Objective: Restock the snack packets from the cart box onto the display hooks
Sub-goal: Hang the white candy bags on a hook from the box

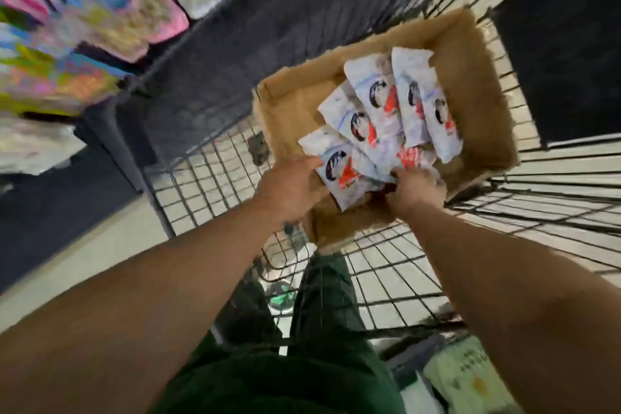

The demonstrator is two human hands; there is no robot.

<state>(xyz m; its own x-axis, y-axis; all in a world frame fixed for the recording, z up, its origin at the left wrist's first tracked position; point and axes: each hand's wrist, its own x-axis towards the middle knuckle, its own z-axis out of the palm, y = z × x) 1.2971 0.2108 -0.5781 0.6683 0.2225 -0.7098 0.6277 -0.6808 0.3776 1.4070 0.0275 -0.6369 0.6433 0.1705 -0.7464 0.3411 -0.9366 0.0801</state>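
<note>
Item: cardboard box (484,84), open-topped, seated in a wire cart (208,178). Contents: about 5 white packets (378,101) with red and black print, fanned loosely and overlapping, some leaning on the far wall; exact count uncertain under blur. Left hand (292,188): at the box's near-left corner, fingers against the edge of the nearest packet (342,175); whether this grip has closed round it cannot be told. Right hand (416,188): fingers curled down among the lower ends of the packets at the near wall; grip looks narrow and closed on 1 or more packets, but which ones is hidden. Display (84,27): colourful hanging packs upper left, heavily blurred; hooks not distinguishable. Stage, as judged: gathering stock from the box, nothing yet lifted clear. Risks, as judged: the packets overlap, so pulling 1 may drag its neighbours and spill them over the low box wall or through the cart; a shallow hold on slick film could slip on the way to the display; gripping the bottom ends would leave the hang holes facing away, forcing a re-grip before hooking.
</note>
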